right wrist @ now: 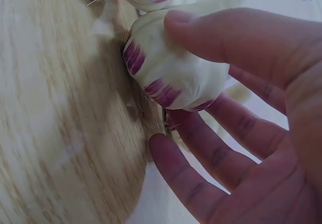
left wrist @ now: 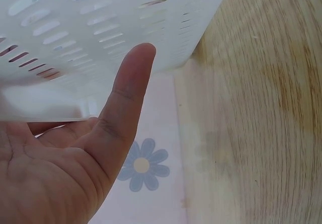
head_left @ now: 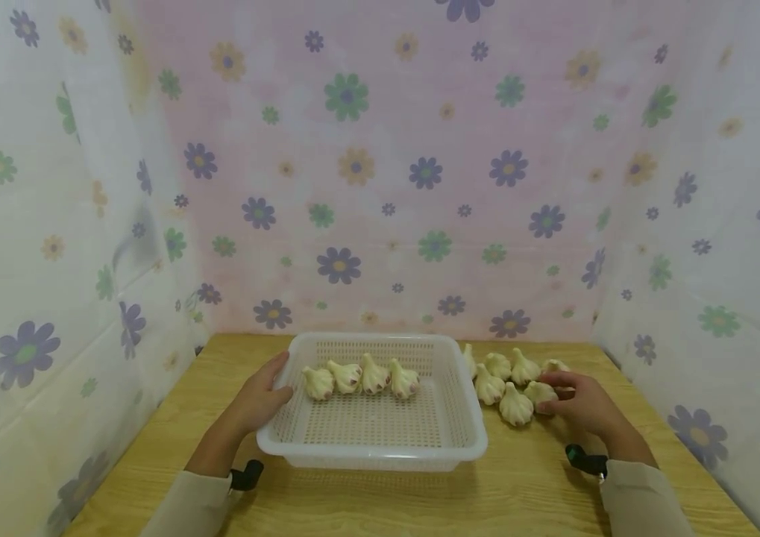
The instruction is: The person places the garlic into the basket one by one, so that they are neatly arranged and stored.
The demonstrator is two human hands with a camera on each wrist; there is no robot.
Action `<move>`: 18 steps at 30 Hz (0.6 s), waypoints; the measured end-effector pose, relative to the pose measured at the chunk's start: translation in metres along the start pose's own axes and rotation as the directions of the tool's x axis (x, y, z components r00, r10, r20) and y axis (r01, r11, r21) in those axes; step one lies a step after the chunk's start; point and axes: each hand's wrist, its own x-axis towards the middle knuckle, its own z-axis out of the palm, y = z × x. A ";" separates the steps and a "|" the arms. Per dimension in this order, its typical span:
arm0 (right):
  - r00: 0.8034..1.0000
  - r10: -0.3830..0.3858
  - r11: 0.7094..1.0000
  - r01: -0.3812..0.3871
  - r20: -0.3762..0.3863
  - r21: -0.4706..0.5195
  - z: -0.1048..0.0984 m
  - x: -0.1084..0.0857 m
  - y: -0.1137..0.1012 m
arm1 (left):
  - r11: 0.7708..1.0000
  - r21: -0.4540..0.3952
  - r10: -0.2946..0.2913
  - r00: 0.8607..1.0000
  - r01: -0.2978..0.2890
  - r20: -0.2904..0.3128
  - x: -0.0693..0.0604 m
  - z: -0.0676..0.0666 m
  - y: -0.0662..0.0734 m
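Only head view: whole basket (head_left: 380,425)

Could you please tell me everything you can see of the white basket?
The white basket is shallow and rectangular, apparently plastic, with rounded corners, a smooth rim and slotted walls and base. It stands upright on the wooden table. Four garlic bulbs lie in a row inside, and the left hand touches its left side.
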 end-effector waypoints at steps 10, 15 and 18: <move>1.000 -0.011 1.000 0.011 -0.014 -0.003 0.001 -0.001 0.002 | 1.000 0.010 0.030 0.999 -0.030 -0.011 0.001 0.001 -0.002; 1.000 -0.017 1.000 0.017 -0.021 -0.012 -0.001 -0.001 0.001 | 0.999 0.017 0.029 1.000 -0.029 -0.010 0.001 0.001 -0.002; 0.999 -0.019 1.000 0.018 -0.029 -0.021 -0.003 -0.003 -0.001 | 0.999 0.015 0.032 0.999 -0.031 -0.014 0.001 0.001 -0.002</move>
